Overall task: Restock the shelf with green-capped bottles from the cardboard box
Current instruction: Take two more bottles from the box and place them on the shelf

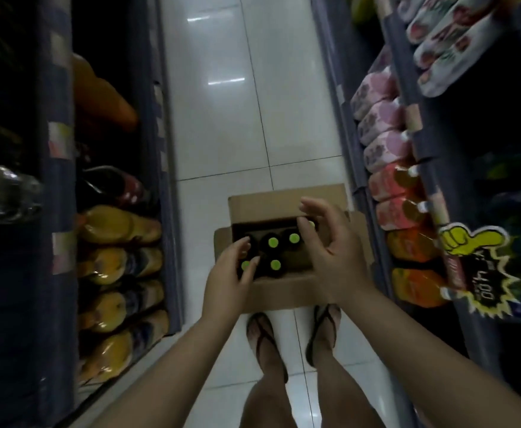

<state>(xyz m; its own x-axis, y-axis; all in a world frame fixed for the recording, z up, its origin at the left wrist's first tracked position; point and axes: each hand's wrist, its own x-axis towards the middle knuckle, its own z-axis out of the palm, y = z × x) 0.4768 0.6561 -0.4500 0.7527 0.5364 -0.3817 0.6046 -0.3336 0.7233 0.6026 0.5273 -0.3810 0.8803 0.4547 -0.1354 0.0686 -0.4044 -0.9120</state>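
Both hands reach into an open cardboard box (284, 291) on the tiled aisle floor (237, 118).

The left hand (228, 279) curls loosely around a green-capped bottle (246, 265) at the box's near left, fingers touching its cap. The right hand (327, 251) hovers spread open, holding nothing, over another cap (311, 224). Three more capped bottles (273, 242) stand upright inside, between stocked shelves (166, 149).
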